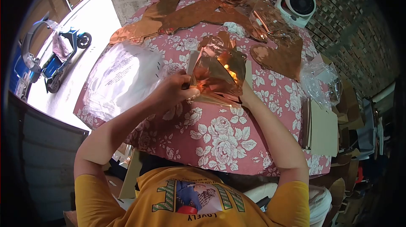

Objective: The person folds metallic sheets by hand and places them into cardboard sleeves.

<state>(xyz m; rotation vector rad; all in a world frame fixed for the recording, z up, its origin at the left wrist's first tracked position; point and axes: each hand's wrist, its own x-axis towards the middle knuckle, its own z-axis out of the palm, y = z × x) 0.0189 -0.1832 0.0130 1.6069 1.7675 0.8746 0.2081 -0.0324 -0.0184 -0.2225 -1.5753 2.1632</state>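
A shiny copper-coloured foil balloon (215, 72), flat and creased, is held up over the flowered tablecloth in front of me. My left hand (177, 86) pinches its lower left edge between thumb and fingers. On the other side, my right hand (246, 95) reaches behind the foil's right edge; its fingers are hidden there. Pale card (248, 71) shows behind the foil, partly covered by it. Left of my left hand lies a pile of clear plastic bags (122, 77) with printed text.
More flat copper foil pieces (190, 14) lie across the table's far side, one heart-shaped (277, 55). A white fan (298, 2) stands at the back right. Card sheets (322, 127) and crumpled clear plastic (323, 81) are at the right edge. An electric scooter (59, 60) is outside, left.
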